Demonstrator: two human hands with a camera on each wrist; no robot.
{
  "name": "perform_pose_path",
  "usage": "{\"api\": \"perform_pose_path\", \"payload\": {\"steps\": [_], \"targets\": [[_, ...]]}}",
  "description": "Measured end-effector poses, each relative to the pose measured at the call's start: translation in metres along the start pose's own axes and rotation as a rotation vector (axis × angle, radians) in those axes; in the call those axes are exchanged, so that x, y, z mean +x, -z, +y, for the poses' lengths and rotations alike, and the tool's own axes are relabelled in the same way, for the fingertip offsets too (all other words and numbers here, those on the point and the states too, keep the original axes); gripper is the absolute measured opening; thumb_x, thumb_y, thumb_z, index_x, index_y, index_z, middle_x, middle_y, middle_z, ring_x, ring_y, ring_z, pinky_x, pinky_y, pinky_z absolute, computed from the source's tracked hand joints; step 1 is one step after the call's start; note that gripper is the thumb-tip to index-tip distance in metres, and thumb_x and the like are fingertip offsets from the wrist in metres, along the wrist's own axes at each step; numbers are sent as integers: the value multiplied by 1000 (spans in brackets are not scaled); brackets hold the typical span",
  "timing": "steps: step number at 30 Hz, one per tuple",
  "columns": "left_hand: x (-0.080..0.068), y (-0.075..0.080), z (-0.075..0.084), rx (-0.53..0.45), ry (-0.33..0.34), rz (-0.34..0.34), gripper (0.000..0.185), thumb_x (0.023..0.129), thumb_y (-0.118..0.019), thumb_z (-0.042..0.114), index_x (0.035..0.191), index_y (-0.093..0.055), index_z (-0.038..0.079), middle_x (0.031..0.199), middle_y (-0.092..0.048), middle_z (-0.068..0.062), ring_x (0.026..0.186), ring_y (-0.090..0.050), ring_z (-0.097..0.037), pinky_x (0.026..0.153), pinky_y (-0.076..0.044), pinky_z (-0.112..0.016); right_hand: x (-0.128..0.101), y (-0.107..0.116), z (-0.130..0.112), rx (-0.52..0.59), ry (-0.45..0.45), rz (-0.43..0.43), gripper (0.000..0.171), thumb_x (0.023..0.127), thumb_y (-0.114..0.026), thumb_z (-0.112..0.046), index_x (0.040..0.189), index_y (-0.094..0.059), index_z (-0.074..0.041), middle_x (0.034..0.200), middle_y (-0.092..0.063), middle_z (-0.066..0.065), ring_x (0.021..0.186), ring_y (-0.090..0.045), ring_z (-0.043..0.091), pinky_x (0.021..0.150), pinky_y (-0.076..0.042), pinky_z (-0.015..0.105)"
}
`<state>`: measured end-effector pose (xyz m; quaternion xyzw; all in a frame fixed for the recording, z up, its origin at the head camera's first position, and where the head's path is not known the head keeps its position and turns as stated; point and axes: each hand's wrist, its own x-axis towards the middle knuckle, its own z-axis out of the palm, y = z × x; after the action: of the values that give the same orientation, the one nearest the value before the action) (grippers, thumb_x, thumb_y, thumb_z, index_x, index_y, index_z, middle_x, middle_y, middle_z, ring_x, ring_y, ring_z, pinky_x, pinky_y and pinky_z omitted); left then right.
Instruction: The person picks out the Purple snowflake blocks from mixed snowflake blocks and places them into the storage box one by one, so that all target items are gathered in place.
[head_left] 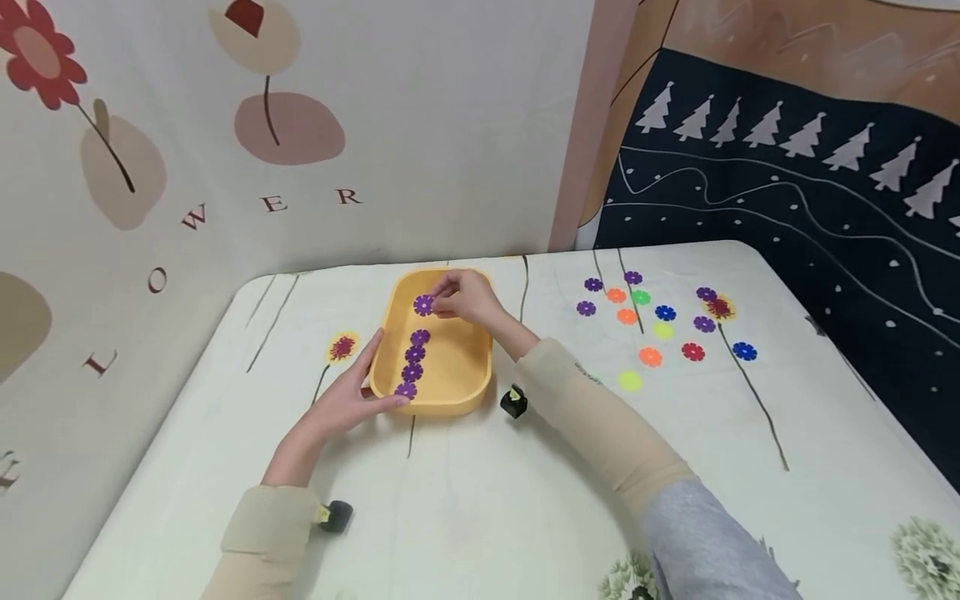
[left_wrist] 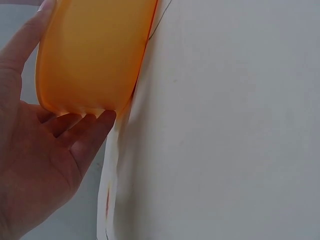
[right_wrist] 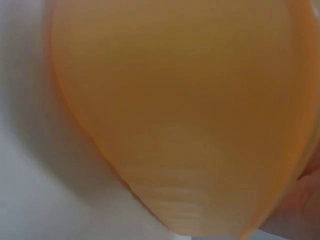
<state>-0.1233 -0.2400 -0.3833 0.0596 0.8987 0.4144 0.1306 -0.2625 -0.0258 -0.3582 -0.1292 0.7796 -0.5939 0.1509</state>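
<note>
A yellow plastic tray is gripped by my left hand, its thumb over the near corner and its fingers against the left wall. In the left wrist view, fingertips press the wall of the tray. My right hand reaches over the far part of the tray and pinches a purple flower-shaped disc. Below that disc, several more purple discs form a line along the tray's left side. The right wrist view is mostly filled by the tray wall.
Loose flower-shaped discs in several colours lie on the right of the table, among them an orange disc, a red disc and a blue disc. Small black devices, a right one and a left one, show beside the sleeves.
</note>
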Motion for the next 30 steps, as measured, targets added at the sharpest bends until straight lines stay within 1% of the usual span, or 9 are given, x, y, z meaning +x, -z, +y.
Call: {"api": "perform_pose_path", "payload": {"steps": [3, 5, 10, 16, 24, 26, 30], "targets": [[0, 0, 2, -12, -10, 1, 112, 87, -78, 31, 161, 5, 23, 167, -8, -21, 146, -34, -42, 111, -45, -52, 4, -4, 4, -17, 5, 9, 13, 90, -68, 3, 103, -67, 5, 91, -66, 13, 75, -67, 16, 81, -64, 35], [0, 0, 3, -18, -19, 2, 112, 87, -78, 31, 162, 5, 22, 167, -8, -21, 145, -35, -43, 111, -46, -52, 7, -6, 6, -45, 16, 12, 13, 90, -68, 3, 103, -67, 5, 92, -66, 14, 74, -66, 15, 78, -64, 32], [0, -1, 4, -33, -22, -2, 112, 87, -78, 30, 161, 5, 23, 168, -7, -20, 147, -33, -42, 112, -45, -52, 12, -9, 12, -134, 17, 6, 11, 89, -69, 4, 100, -68, 4, 97, -70, 17, 76, -68, 17, 76, -64, 30], [1, -1, 5, -22, 2, 0, 113, 86, -78, 32, 161, 6, 24, 168, -8, -20, 145, -36, -42, 113, -43, -52, 17, -12, 15, -196, -25, -9, 11, 89, -67, 6, 99, -68, 3, 97, -69, 16, 79, -70, 21, 74, -63, 29], [1, 0, 2, -22, 17, -4, 112, 87, -78, 33, 161, 6, 25, 168, -7, -20, 147, -32, -42, 114, -42, -53, 21, -17, 17, -300, -77, 19, 10, 86, -72, 5, 94, -72, 1, 93, -72, 13, 72, -69, 17, 63, -61, 21], [0, 0, 2, -27, 22, -3, 113, 86, -78, 33, 161, 6, 25, 168, -7, -20, 147, -32, -43, 115, -41, -53, 22, -19, 17, -330, -81, 24, 10, 86, -72, 4, 95, -73, 0, 94, -73, 12, 73, -69, 16, 62, -60, 19], [-1, 0, 4, -36, 36, -6, 113, 86, -78, 34, 161, 6, 26, 168, -7, -19, 147, -32, -42, 115, -41, -53, 23, -21, 18, -363, -91, 15, 12, 89, -71, 0, 101, -75, -1, 100, -74, 11, 78, -71, 15, 64, -59, 17]]}}
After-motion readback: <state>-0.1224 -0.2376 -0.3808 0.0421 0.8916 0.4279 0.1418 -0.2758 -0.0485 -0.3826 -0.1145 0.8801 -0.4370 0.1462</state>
